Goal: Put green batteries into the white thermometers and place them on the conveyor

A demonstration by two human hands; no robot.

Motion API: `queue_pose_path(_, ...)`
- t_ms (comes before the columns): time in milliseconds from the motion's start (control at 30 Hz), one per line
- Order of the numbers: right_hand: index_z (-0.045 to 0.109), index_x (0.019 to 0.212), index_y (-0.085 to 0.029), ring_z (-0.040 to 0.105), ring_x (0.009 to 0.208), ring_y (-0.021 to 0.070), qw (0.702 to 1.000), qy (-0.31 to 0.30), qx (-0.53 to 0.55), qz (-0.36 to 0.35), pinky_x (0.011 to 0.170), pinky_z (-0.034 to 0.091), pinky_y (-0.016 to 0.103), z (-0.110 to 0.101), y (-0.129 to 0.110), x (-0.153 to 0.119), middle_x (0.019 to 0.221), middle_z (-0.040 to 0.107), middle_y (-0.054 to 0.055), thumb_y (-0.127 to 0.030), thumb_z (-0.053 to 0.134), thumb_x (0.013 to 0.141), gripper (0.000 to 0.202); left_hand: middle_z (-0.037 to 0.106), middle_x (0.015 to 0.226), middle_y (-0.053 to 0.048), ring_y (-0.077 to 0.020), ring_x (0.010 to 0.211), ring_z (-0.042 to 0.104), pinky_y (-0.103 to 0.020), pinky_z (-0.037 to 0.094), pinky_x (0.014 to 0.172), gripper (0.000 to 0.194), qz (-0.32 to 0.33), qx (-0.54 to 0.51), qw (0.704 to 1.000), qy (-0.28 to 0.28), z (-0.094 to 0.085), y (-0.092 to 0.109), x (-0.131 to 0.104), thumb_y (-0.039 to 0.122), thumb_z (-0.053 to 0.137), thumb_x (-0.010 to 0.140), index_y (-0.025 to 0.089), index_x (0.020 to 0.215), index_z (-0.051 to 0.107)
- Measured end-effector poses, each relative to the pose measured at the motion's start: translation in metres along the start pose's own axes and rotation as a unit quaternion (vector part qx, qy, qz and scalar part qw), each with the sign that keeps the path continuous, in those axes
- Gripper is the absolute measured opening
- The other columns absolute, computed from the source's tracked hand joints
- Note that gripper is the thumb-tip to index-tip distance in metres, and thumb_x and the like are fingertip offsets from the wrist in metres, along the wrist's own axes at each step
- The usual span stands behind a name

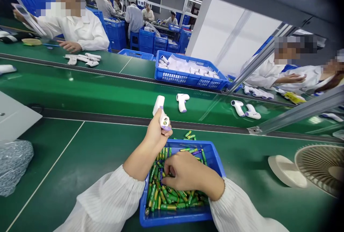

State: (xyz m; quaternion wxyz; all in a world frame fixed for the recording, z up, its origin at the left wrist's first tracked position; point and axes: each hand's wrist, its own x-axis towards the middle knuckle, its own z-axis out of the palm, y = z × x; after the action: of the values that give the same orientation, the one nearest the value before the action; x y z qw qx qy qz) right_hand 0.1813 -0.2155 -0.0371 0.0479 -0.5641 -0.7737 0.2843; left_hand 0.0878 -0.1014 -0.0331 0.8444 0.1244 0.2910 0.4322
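Note:
My left hand (156, 128) is wrapped round the handle of a white and purple thermometer gun (159, 105), whose open battery end faces me. Below it, a blue tray (176, 218) holds many green batteries (172, 198) and a few dark blue ones. My right hand (182, 170) reaches into this tray with thumb and fingers curled near a dark blue battery (161, 173); whether they grip one cannot be made out. Several green batteries (189, 136) lie just behind the tray.
More thermometer guns (182, 102) lie on the green conveyor (129, 95). Across it stands a blue crate (188, 77) of white parts. A fan (322, 169) is at the right, a bubble-wrap bag (14, 165) at the left. Co-workers sit opposite. A metal post slants at the right.

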Motion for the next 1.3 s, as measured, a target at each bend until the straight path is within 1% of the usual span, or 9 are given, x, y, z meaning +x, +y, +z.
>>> queue_pose_path(133,0.064,0.069,-0.02,0.052,0.052,0.0111,0.996,0.026,0.086,-0.019,0.052,0.033,0.023,-0.001,-0.002,0.0,0.058,0.061,-0.005,-0.019,0.069,0.071,0.005,0.037,0.052,0.006,-0.0029,0.034,0.024,-0.017,0.018,0.034,0.032,0.009,0.004,1.0,0.002,0.0,-0.001,0.001,0.043,0.057,0.089,0.017,0.075,0.046)
queue_pose_path(200,0.066,0.08,-0.019,0.054,0.055,0.0117,0.973,0.142,0.178,-0.028,0.053,0.038,0.023,-0.005,-0.002,0.002,0.067,0.064,-0.003,-0.02,0.06,0.079,0.005,0.037,0.052,0.006,-0.0033,0.034,0.024,-0.017,0.018,0.034,0.033,0.012,0.013,1.0,0.008,0.0,-0.002,0.001,0.045,0.059,0.087,0.017,0.076,0.047)
queue_pose_path(300,0.064,0.104,-0.02,0.055,0.061,0.0129,0.888,0.364,0.28,-0.011,0.056,0.043,0.024,-0.011,0.002,0.005,0.084,0.065,0.002,-0.027,0.046,0.094,0.022,0.039,0.052,0.006,-0.0046,0.036,0.029,-0.017,0.019,0.034,0.036,0.015,0.047,0.999,0.008,0.0,-0.005,0.001,0.049,0.064,0.082,0.016,0.079,0.049)
queue_pose_path(367,0.063,0.113,-0.022,0.056,0.066,0.0137,0.854,0.44,0.278,-0.001,0.06,0.045,0.026,-0.013,0.006,0.008,0.088,0.063,0.003,-0.029,0.046,0.097,0.025,0.041,0.054,0.005,-0.0053,0.039,0.033,-0.018,0.023,0.036,0.04,0.014,0.08,0.997,0.004,0.0,-0.008,0.0,0.052,0.068,0.077,0.015,0.08,0.051)
queue_pose_path(500,0.063,0.11,-0.021,0.053,0.062,0.013,0.849,0.427,0.31,-0.016,0.056,0.043,0.025,-0.011,0.011,0.012,0.076,0.059,0.0,-0.029,0.054,0.093,0.02,0.041,0.055,0.006,-0.0056,0.042,0.036,-0.018,0.025,0.038,0.048,0.032,0.14,0.99,0.005,0.003,-0.013,-0.005,0.056,0.073,0.071,0.014,0.089,0.055)
queue_pose_path(767,0.054,0.081,-0.02,0.045,0.049,0.0098,0.794,0.463,0.394,0.007,0.047,0.038,0.021,-0.006,0.01,0.013,0.058,0.049,-0.006,-0.032,0.074,0.079,0.023,0.041,0.059,0.006,-0.0059,0.048,0.038,-0.019,0.025,0.043,0.055,0.048,0.25,0.967,-0.035,0.006,-0.017,-0.013,0.058,0.073,0.069,0.015,0.099,0.057)
queue_pose_path(1000,0.054,0.119,-0.023,0.056,0.092,0.024,0.823,0.518,0.205,-0.112,0.07,0.049,0.035,-0.011,0.011,0.005,0.109,0.056,0.009,-0.07,0.06,0.078,0.063,0.041,0.056,0.005,-0.0055,0.045,0.034,-0.019,0.022,0.042,0.05,-0.094,0.218,0.968,-0.082,0.004,-0.012,-0.015,0.061,0.069,0.073,0.014,0.084,0.055)
queue_pose_path(1133,0.055,0.118,-0.025,0.057,0.104,0.0262,0.843,0.498,0.144,-0.144,0.088,0.048,0.042,-0.01,0.01,0.009,0.113,0.06,0.009,-0.049,0.073,0.08,0.049,0.04,0.055,0.005,-0.0046,0.044,0.033,-0.018,0.022,0.04,0.045,-0.108,0.197,0.972,-0.069,0.0,-0.012,-0.012,0.057,0.068,0.075,0.015,0.079,0.052)
queue_pose_path(1300,0.065,0.098,-0.023,0.062,0.092,0.02,0.819,0.521,0.214,-0.108,0.081,0.05,0.035,-0.014,0.014,0.015,0.097,0.066,0.004,-0.018,0.06,0.091,0.011,0.037,0.05,0.006,-0.0032,0.039,0.027,-0.017,0.02,0.038,0.045,-0.112,0.212,0.964,-0.114,0.0,-0.014,-0.013,0.057,0.065,0.078,0.015,0.073,0.05)
